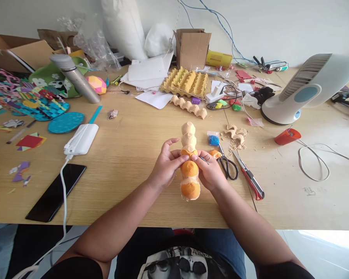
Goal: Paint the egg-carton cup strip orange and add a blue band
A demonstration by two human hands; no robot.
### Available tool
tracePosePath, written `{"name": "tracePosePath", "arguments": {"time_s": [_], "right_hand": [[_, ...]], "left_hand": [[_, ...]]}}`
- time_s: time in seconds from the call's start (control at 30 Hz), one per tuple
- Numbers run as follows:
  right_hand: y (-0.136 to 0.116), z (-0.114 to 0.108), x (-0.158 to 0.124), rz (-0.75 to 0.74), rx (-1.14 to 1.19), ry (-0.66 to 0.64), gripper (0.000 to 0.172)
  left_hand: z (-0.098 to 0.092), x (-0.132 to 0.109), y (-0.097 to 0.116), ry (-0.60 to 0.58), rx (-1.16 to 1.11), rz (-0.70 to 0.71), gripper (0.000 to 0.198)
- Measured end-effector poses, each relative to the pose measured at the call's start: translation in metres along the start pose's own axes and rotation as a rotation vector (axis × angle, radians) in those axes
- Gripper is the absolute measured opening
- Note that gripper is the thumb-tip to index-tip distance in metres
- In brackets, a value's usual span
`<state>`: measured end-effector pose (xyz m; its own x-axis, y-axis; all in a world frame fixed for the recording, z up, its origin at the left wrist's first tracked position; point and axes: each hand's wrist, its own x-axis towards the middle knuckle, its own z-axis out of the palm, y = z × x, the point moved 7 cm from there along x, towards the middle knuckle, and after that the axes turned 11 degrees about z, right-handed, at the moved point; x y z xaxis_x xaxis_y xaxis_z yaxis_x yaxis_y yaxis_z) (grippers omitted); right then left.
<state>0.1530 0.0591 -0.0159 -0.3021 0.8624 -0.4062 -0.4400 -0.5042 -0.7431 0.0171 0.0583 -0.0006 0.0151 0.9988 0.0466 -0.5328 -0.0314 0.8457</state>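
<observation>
Between both hands is an egg carton strip (189, 133), a row of several bumps pointing away from me. Its near bumps are covered in orange clay (190, 169); the far ones are bare pale cardboard. My left hand (166, 162) grips the strip's left side, thumb pressed on the orange middle bump. From the right, my right hand (209, 170) holds it too, its thumb on the same bump, with a thin dark tool (204, 159) by its fingers. Just right of that hand lie a lump of orange clay (215, 154), black scissors (228, 166) and a packet of blue clay (213, 138).
A red box cutter (251, 180) and carton scraps (236, 135) lie to the right, near an orange cup (287, 136) and a white fan (305, 89). Farther back are a yellow egg tray (186, 82) and another carton strip (188, 106). On the left are a power bank (82, 138) and phone (56, 192).
</observation>
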Motion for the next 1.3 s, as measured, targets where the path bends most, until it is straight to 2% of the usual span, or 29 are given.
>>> {"name": "tracePosePath", "arguments": {"time_s": [0.2,0.37,0.53,0.67,0.8,1.0,1.3], "right_hand": [[-0.004,0.001,-0.002,0.014,-0.002,-0.046,0.046],[-0.008,0.003,-0.003,0.033,0.034,-0.098,0.048],[-0.009,0.005,-0.005,-0.004,-0.052,-0.083,0.047],[-0.011,0.007,-0.007,-0.054,-0.097,-0.055,0.048],[-0.009,0.009,-0.008,-0.081,-0.112,-0.041,0.049],[-0.004,0.008,-0.006,-0.113,-0.15,-0.008,0.051],[0.001,0.007,-0.003,-0.105,-0.118,0.008,0.053]], "left_hand": [[0.001,0.002,0.004,-0.044,-0.002,-0.047,0.081],[0.004,0.001,0.004,-0.128,-0.064,-0.092,0.083],[0.001,0.001,0.006,-0.124,-0.004,0.008,0.094],[0.003,-0.001,0.007,-0.141,0.051,0.088,0.095],[0.005,-0.004,0.007,-0.099,0.06,0.105,0.092],[0.004,-0.006,0.004,0.006,0.036,0.055,0.085],[0.002,-0.007,0.0,0.036,0.033,0.003,0.082]]}}
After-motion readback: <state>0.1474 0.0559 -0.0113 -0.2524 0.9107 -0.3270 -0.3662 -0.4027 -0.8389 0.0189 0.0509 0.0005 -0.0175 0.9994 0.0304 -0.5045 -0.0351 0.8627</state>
